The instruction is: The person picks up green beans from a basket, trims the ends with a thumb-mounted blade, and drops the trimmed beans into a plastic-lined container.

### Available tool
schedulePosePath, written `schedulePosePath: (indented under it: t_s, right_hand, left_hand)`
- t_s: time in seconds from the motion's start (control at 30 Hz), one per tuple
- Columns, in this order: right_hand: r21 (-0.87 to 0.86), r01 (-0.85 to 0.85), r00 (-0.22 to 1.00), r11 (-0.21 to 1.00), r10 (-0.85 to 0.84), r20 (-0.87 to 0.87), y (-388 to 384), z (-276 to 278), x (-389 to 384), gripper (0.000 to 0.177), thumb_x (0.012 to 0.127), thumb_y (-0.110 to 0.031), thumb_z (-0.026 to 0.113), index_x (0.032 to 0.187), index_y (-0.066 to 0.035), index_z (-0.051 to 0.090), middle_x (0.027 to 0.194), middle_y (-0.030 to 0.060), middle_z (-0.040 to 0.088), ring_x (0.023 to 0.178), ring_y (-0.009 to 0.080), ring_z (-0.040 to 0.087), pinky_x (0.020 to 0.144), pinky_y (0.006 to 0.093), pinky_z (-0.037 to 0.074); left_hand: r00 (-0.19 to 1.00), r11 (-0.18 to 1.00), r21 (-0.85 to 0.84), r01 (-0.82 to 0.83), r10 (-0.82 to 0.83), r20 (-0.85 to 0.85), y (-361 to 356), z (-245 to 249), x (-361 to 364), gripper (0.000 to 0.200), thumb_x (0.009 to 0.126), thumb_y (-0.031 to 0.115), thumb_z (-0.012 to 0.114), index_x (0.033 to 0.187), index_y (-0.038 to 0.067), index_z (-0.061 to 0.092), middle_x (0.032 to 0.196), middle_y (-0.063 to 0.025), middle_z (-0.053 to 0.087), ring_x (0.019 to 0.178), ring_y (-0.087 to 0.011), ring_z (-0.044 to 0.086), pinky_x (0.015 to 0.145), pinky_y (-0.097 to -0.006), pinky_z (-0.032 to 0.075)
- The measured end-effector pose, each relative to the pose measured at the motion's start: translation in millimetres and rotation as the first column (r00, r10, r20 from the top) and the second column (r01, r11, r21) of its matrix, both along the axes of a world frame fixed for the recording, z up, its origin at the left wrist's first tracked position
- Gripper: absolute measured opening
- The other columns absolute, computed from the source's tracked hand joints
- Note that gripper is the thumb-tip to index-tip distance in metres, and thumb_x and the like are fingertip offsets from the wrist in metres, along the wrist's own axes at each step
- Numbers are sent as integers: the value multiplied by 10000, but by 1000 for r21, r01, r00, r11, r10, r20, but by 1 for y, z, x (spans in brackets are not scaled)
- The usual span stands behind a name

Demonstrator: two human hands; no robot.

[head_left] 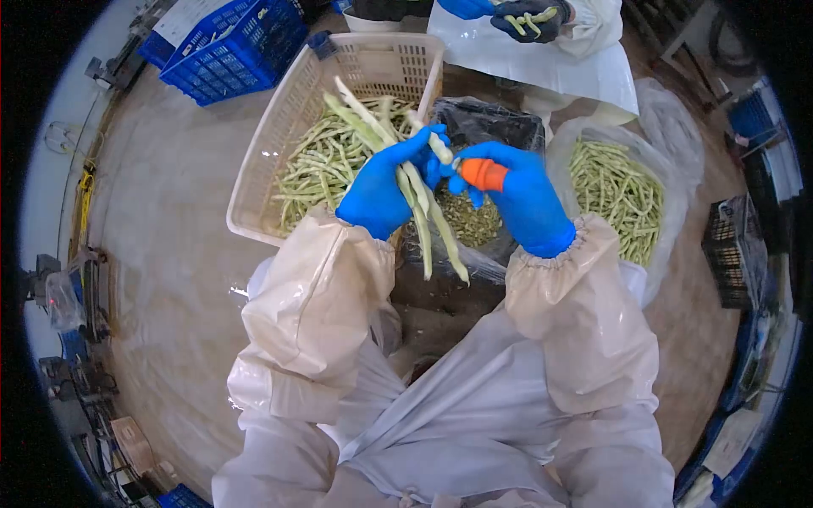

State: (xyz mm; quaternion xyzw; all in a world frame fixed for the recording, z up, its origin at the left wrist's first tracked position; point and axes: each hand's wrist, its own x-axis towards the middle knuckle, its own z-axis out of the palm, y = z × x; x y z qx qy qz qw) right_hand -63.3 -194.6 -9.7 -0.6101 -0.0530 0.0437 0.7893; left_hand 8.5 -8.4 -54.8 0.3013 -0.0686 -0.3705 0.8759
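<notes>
Hold the bean bundle (421, 233) firmly in the closed left hand (377, 199) above the black bag (491, 127), and nip only the bean tip (439, 148) pinched by the right hand (521, 199) against the orange thumb knife (483, 173).

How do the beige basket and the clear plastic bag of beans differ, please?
The beige basket is rigid with slotted walls; the clear bag is soft, crumpled film. The basket lies by the left hand, the bag by the right hand. Both hold green beans.
</notes>
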Motion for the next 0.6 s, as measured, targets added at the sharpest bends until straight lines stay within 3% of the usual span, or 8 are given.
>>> schedulePosePath:
  t_s: [0.1, 0.13, 0.2, 0.33, 0.4, 0.43, 0.53, 0.6]
  right_hand:
    - [-386, -136, 987, 912, 158, 26, -9, -10, 8, 176, 796, -97, 576, 917, 6, 650, 759, 121, 647, 647, 182, 596, 604, 308, 471]
    - [-531, 61, 991, 845, 12, 133, -13, -19, 11, 186, 786, -99, 582, 926, 3, 649, 775, 133, 649, 667, 220, 605, 620, 330, 477]
    - [-699, 438, 895, 565, -202, 397, -20, -39, 17, 209, 767, -104, 594, 943, -5, 646, 808, 157, 653, 707, 295, 624, 651, 374, 490]
    - [-742, 542, 839, 395, -215, 499, -47, -41, 25, 264, 749, -125, 622, 987, -12, 641, 920, 185, 640, 844, 362, 605, 751, 407, 484]
    - [-703, 632, 765, 326, -118, 633, -51, -40, 26, 280, 756, -140, 634, 1008, -19, 640, 955, 182, 636, 885, 346, 605, 783, 401, 478]
    - [-695, 624, 771, 358, -137, 622, -51, -42, 26, 287, 761, -147, 637, 1019, -21, 638, 969, 183, 633, 901, 341, 602, 794, 397, 475]
    - [-655, 602, 785, 457, -187, 591, -52, -43, 28, 299, 779, -164, 640, 1047, -30, 635, 992, 181, 629, 915, 319, 603, 805, 382, 470]
    - [-615, 587, 793, 526, -219, 569, -50, -33, 27, 297, 794, -171, 635, 1062, -42, 637, 979, 174, 634, 881, 293, 615, 782, 365, 475]
  left_hand:
    - [999, 965, 260, -39, 36, 16, -12, 35, -20, 410, 901, 234, 537, 1232, -5, 497, 949, -47, 610, 815, -118, 585, 748, -261, 491]
    - [998, 953, 303, -14, -3, 58, -11, 37, -19, 414, 897, 235, 542, 1233, -4, 497, 947, -45, 608, 811, -114, 582, 743, -257, 486]
    - [987, 921, 389, 22, -81, 135, -4, 39, -13, 424, 889, 235, 551, 1235, -4, 497, 945, -41, 605, 803, -104, 575, 733, -249, 477]
    - [972, 824, 537, -184, 72, 223, 31, 40, 12, 416, 843, 239, 621, 1165, -15, 555, 868, -29, 622, 730, -93, 577, 653, -209, 468]
    - [844, 400, 744, -536, 242, 479, 47, 37, 23, 324, 800, 233, 664, 994, -20, 613, 759, -51, 626, 636, -111, 580, 570, -238, 465]
    - [745, 128, 743, -657, 261, 614, 51, 35, 26, 289, 778, 231, 686, 909, -23, 642, 705, -62, 628, 589, -121, 581, 529, -253, 463]
    - [731, 20, 734, -679, 100, 675, 50, 27, 33, 296, 724, 231, 733, 827, -29, 639, 629, -80, 610, 492, -128, 550, 457, -269, 440]
    - [848, 426, 771, -473, -17, 530, 32, 42, 12, 415, 746, 213, 716, 1056, -32, 590, 730, -66, 616, 540, -109, 536, 493, -239, 425]
